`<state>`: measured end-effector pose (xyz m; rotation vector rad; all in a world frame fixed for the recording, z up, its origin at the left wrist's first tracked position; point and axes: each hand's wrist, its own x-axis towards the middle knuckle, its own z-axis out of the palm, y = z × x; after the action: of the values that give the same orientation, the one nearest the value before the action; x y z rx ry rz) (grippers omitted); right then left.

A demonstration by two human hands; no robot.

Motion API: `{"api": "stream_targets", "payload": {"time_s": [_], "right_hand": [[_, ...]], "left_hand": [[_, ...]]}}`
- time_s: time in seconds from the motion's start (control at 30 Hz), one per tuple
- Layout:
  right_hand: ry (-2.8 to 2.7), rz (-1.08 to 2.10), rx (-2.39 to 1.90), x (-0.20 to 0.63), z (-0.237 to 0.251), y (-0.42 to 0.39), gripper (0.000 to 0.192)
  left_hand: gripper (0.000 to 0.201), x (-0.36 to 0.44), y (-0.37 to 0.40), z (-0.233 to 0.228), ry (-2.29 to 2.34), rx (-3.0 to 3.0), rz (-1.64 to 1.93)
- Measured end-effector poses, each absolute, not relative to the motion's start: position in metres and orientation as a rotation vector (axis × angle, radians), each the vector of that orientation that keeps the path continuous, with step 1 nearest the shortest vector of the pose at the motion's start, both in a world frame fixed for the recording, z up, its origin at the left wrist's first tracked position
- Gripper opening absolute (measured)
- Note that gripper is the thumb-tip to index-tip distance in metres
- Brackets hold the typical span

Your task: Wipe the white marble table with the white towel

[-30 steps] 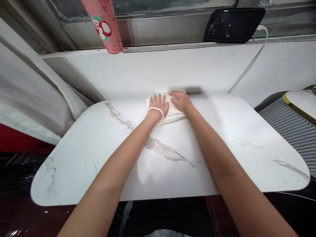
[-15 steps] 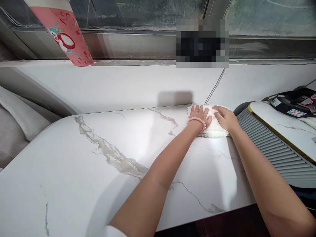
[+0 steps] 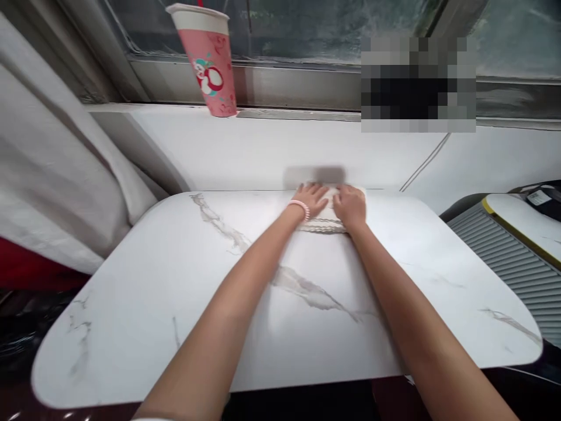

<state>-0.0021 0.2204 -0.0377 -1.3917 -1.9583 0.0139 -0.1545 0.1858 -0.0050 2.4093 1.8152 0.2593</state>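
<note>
Two hands: left (image 3: 312,199), right (image 3: 350,206). One cloth (image 3: 326,221) (folded, white). One table (image 3: 175,280). One cup (image 3: 208,61). One bracelet (image 3: 300,206). One cable (image 3: 424,162).

Both hands flat on white cloth (image 3: 326,221) — marble table (image 3: 175,304), far edge

A glossy, smooth tabletop (image 3: 175,304) in white marble-look finish with grey veins fills the near scene. At its far edge lies a soft, fluffy white cloth (image 3: 326,222) with a ribbed, stitched hem. Far left, on the matt white painted sill (image 3: 280,146), stands a pink paper cup (image 3: 205,61) with a printed, slightly shiny skin. Behind it runs a dull brushed metal window frame (image 3: 284,85). At left hangs matt pale woven fabric (image 3: 56,169). Right, grey ridged plastic (image 3: 517,257).
</note>
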Motion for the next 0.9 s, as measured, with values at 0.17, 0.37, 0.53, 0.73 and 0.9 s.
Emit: {"api": "stream_targets", "payload": {"time_s": [0.17, 0.37, 0.53, 0.73, 0.9], "right_hand": [[-2.141, 0.138, -1.132, -0.176, -0.033, 0.184, 0.026], [-2.363, 0.233, -0.834, -0.323, -0.023, 0.117, 0.028], [-2.44, 0.366, -0.705, -0.334, -0.02, 0.103, 0.031], [-2.471, 0.453, -0.644, -0.28, -0.018, 0.114, 0.035], [-2.451, 0.417, -0.673, -0.194, -0.02, 0.145, 0.039]], "left_hand": [[0.057, -0.315, 0.119, -0.001, 2.157, 2.191, 0.219], [0.059, -0.446, 0.031, 0.001, 2.514, 1.8, 0.234], [0.061, -0.449, 0.003, -0.004, 2.64, 1.674, 0.296], [0.066, -0.378, 0.001, -0.002, 2.699, 1.537, 0.175], [0.071, -0.294, 0.029, -0.002, 2.617, 1.651, 0.104]]}}
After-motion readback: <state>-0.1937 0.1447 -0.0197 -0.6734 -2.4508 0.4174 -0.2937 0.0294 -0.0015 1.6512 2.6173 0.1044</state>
